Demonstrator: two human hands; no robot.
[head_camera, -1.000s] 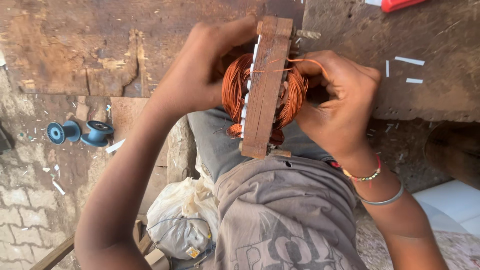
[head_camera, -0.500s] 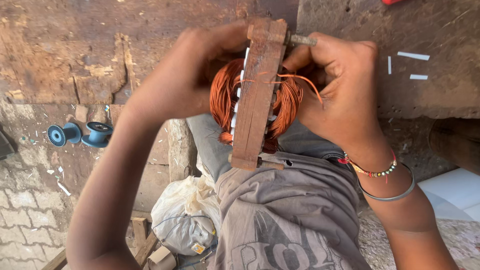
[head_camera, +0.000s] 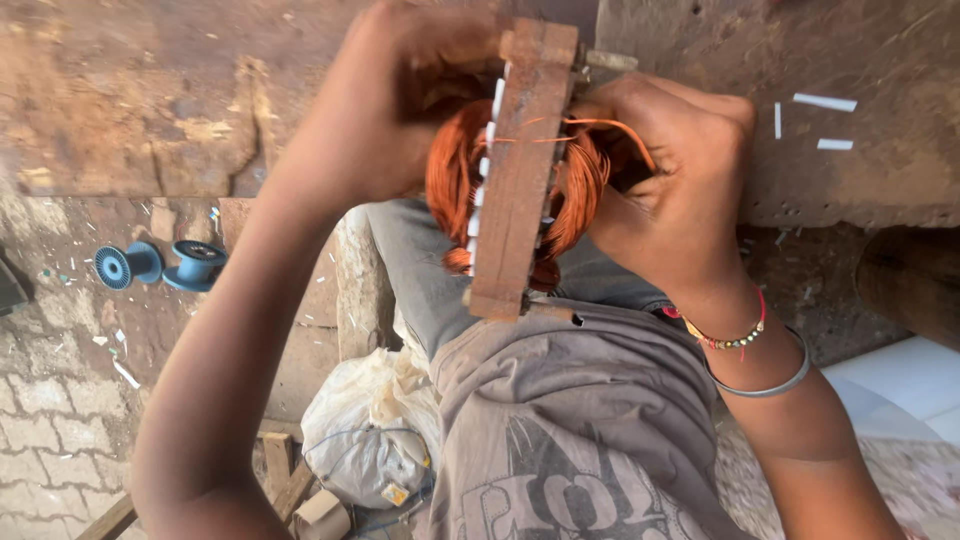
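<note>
Roughly centre, rust-brown wooden winding former (head_camera: 520, 170) held upright above lap, orange copper wire coils (head_camera: 455, 180) bulging both sides, white slot strips along edge. Left hand (head_camera: 400, 110) clamps former's far-left side, fingers curled round it. Right hand (head_camera: 680, 190) grips right side, fingers pinching loose wire strand. Judging by bulk, winding well advanced; loose end not yet secured. Two blue plastic spools (head_camera: 165, 265) lie far left on paving.
</note>
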